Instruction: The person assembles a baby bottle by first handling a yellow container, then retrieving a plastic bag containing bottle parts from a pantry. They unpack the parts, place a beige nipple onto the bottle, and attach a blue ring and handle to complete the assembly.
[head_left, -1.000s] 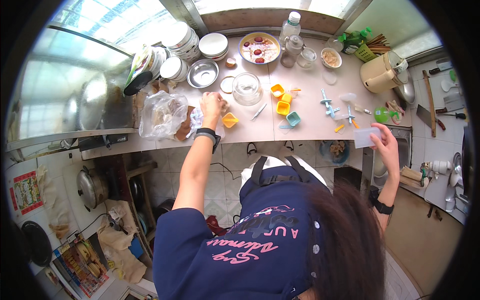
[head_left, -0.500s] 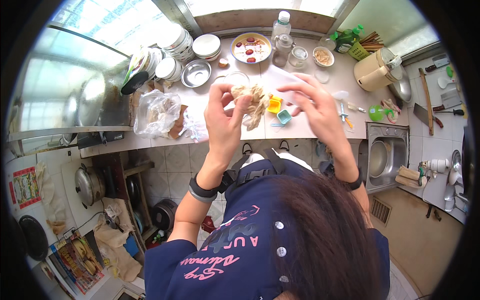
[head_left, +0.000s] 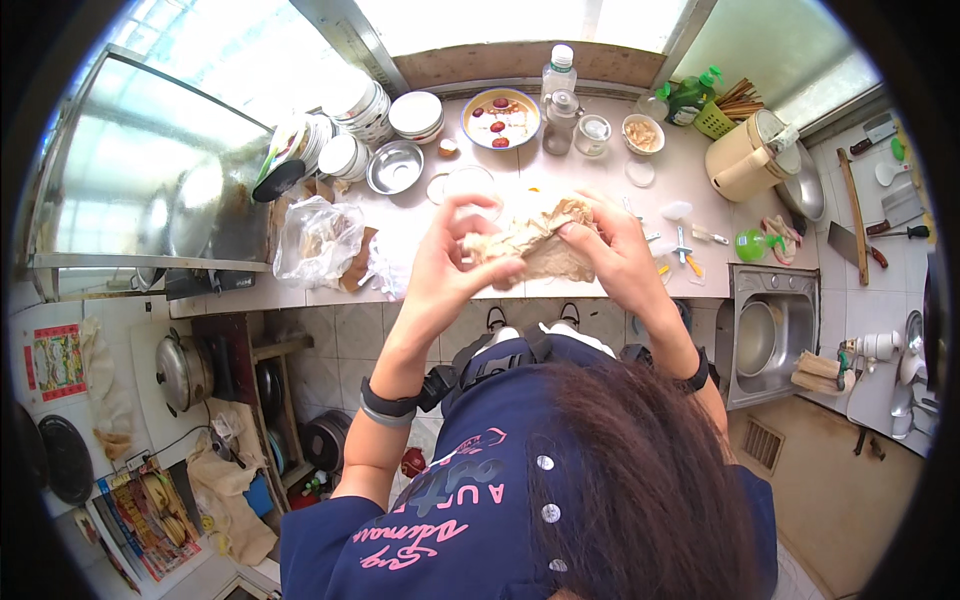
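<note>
Strong Daylight, Burnt Highlights and a Black Rim

Daylight pours through the far window (head_left: 530,22), which burns out to near white. Glare also washes pale the stacked dishes (head_left: 352,100) at far left. The counter (head_left: 682,170) is bright, while the shelving (head_left: 272,345) beneath, near left, sits dim. Reflections gleam on the glossy panel (head_left: 190,190) at left and the steel sink (head_left: 785,282) at right. Creases in the crumpled tan sheet (head_left: 555,255) read clearly. Straight edges bow toward a black border.
</note>
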